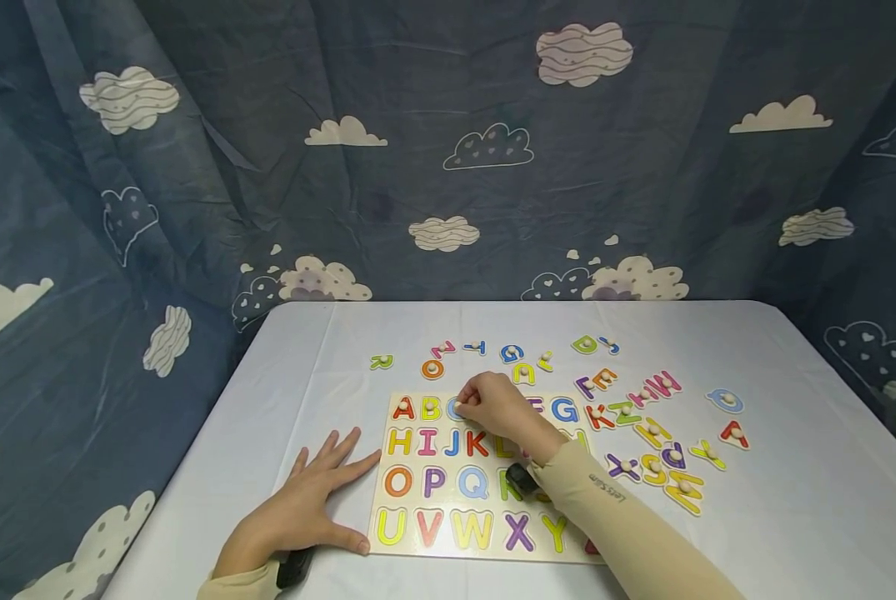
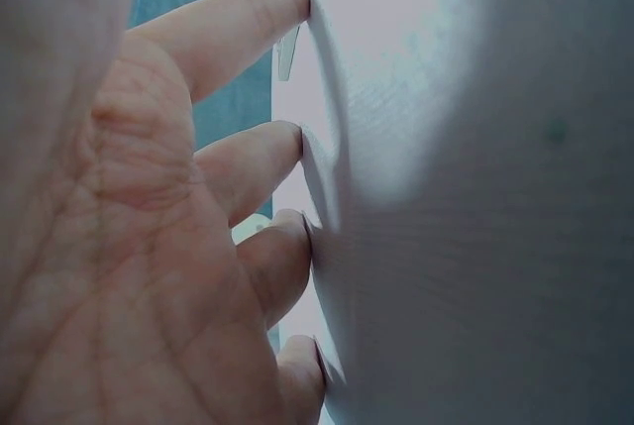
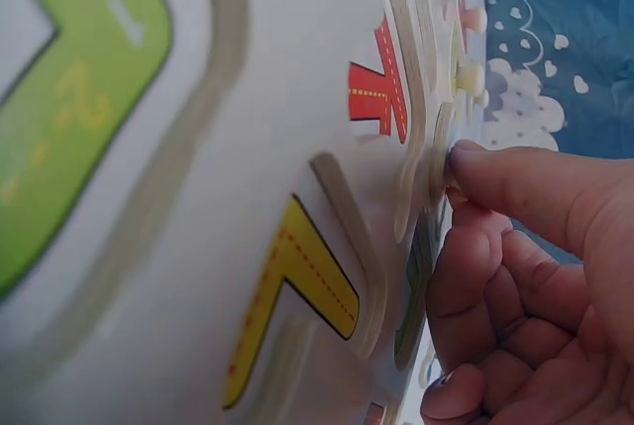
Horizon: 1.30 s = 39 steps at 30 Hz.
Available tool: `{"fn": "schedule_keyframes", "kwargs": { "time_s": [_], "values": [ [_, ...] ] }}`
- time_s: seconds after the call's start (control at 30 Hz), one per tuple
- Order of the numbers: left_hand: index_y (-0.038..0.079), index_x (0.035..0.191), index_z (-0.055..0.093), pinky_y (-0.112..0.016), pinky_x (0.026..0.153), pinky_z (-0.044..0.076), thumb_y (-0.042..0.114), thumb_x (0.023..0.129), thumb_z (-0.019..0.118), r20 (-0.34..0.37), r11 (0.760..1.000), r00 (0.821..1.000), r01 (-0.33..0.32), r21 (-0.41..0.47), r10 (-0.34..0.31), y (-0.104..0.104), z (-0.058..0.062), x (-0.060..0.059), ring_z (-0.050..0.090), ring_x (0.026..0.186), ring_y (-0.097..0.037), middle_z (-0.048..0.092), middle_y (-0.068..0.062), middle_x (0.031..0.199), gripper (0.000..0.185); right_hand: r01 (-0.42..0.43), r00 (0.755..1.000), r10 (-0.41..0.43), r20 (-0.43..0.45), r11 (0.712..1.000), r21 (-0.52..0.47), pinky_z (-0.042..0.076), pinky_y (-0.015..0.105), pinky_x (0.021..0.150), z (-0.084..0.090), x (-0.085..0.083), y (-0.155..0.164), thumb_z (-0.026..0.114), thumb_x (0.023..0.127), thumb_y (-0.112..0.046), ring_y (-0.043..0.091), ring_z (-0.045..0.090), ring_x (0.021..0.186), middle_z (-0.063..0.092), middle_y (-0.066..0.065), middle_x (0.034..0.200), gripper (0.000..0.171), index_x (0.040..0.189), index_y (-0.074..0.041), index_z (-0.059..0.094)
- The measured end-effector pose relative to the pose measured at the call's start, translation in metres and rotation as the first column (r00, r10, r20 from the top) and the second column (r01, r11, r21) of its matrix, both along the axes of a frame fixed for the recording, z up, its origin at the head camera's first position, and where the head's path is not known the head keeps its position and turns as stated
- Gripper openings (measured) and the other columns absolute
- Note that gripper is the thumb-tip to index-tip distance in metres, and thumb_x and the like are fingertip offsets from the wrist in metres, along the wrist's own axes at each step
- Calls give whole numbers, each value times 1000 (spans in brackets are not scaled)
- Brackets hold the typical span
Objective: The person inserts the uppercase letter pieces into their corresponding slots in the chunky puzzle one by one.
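Overhead, a white-covered desk (image 1: 755,517) carries a wooden alphabet puzzle board (image 1: 387,546) whose recesses show letters A to Y, while loose pegged letters lie scattered beyond its far edge and to its right. Among them, a blue D (image 1: 725,400) and a red A (image 1: 734,434) lie far right, well apart from the board. The left hand (image 1: 305,508) rests flat on the desk just beside the board's left edge, fingers (image 1: 340,454) spread wide and straight, holding nothing. The right hand (image 1: 498,406) is curled over the board's top row, pinching a blue letter piece (image 1: 455,409) at the third recess. Only the right wrist view shows its fingers (image 3: 515,182) on the piece's edge; only the left wrist view shows fingertips (image 2: 287,148) pressing the desk cloth.
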<state>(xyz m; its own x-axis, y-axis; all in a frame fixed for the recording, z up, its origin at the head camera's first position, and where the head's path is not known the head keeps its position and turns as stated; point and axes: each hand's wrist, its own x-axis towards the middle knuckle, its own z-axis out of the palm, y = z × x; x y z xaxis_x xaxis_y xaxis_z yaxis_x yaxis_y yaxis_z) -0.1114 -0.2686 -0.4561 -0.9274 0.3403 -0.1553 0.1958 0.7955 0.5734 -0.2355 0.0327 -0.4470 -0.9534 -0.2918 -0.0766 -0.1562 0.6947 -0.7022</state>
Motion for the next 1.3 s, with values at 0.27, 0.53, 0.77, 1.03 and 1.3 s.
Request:
{"fn": "schedule_keyframes", "kwargs": {
  "time_s": [0.27, 0.53, 0.77, 1.03, 1.3],
  "values": [
    [28, 160, 53, -81, 126, -5, 56, 55, 102, 0, 1000, 1000, -3, 6, 3, 1, -1, 0, 6, 167, -50, 22, -13, 180, 119, 22, 1000, -22, 23, 1000, -6, 44, 20, 56, -2, 0, -1, 80, 97, -14, 12, 57, 65, 63, 1, 75, 11, 88, -9, 76],
    [28, 161, 52, -81, 126, -5, 56, 55, 102, 14, 1000, 1000, 0, 15, 0, -1, -2, 1, 5, 167, -50, 21, -12, 181, 120, 6, 1000, -6, 8, 1000, -3, 45, 21, 59, 1, 0, 4, 83, 94, -16, 11, 57, 67, 65, 0, 74, 11, 89, -9, 77],
    [29, 161, 51, -81, 127, -4, 59, 55, 101, -1, 1000, 1000, 9, 5, -9, -3, -1, 1, 6, 167, -50, 21, -12, 180, 121, 83, 996, -83, 14, 996, -40, 45, 24, 61, 10, -12, 26, 81, 96, -20, 14, 55, 70, 66, 3, 83, 14, 100, -7, 80],
    [30, 161, 51, -80, 127, -4, 61, 55, 100, -8, 1000, 1000, 13, -5, -13, -2, -1, 0, 7, 167, -50, 21, -12, 181, 121, 197, 979, -201, -35, 975, -104, 46, 25, 65, 17, -30, 58, 78, 98, -23, 16, 56, 75, 67, 4, 84, 20, 103, -4, 79],
    [30, 161, 51, -81, 127, -2, 61, 55, 100, -15, 1000, 1000, 19, -9, -19, 0, 0, -1, 7, 166, -51, 22, -13, 180, 120, 312, 949, -315, -15, 945, -100, 46, 26, 68, 22, -49, 96, 75, 101, -27, 19, 56, 82, 67, 7, 92, 27, 113, -3, 78]
  ]
}}
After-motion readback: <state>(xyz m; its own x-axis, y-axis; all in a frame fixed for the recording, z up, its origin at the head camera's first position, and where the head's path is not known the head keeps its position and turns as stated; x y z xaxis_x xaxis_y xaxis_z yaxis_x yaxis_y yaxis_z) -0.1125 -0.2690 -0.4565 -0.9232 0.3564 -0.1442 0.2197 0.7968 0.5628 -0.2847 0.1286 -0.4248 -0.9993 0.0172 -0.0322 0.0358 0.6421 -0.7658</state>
